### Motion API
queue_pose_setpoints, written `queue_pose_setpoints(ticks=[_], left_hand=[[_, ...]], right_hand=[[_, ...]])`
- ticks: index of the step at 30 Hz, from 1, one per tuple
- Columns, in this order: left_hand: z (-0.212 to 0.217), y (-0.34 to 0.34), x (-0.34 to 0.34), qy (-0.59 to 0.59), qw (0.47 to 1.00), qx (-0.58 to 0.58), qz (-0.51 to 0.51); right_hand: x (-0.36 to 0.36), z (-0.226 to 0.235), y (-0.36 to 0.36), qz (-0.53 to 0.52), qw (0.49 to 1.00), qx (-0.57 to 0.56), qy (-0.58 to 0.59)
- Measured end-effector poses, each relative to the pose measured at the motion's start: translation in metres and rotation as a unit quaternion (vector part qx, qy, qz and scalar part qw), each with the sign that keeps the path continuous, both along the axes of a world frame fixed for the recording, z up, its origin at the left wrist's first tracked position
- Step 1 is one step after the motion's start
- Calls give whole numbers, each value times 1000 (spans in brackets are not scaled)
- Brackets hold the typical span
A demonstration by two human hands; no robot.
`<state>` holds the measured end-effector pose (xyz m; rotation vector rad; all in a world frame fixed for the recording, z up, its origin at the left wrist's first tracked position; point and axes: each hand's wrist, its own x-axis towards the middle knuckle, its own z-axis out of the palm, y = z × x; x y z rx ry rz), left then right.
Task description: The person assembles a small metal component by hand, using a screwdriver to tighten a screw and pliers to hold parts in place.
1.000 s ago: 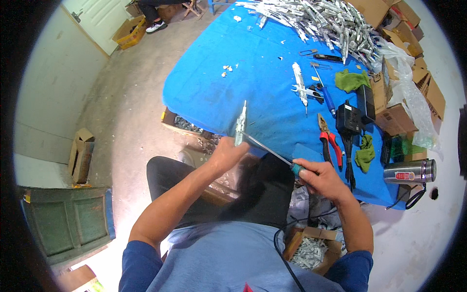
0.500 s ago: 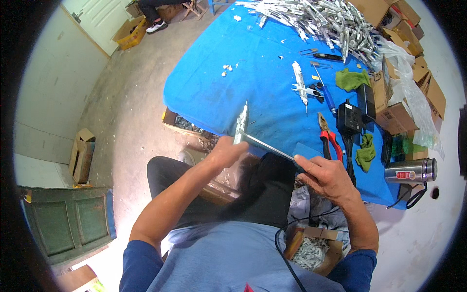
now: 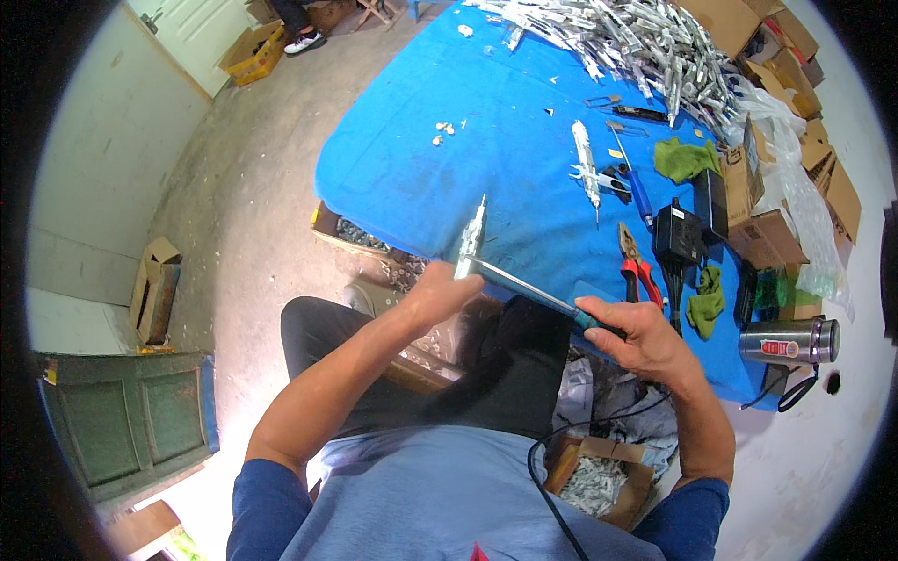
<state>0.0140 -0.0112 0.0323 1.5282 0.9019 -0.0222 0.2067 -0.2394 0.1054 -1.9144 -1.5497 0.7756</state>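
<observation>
In the head view, my left grip was wrapped around a slim silver-white piece near the front edge of the blue-covered bench. My right grip was closed on a steel-shafted screwdriver; a skewed push could have slid its tip into the left fingers. One brown cardboard box held small grey bits, another silver-white pieces.

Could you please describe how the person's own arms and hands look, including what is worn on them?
The left hand and right hand are without gloves, and the forearms are uncovered. The left sleeve and right sleeve are short and dark blue; the shirt front is lighter blue. A thin black cable crosses the shirt front. Rings are too small to tell.
</observation>
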Motion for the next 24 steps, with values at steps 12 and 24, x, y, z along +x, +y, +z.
queue_pose_setpoints(ticks=[12,24], left_hand=[[3,9,-3,34,995,-90,11],[-1,17,-20,-18,994,-103,10]], right_hand=[[-72,-6,-16,-76,989,30,-126],[-73,9,-13,-44,984,28,-170]])
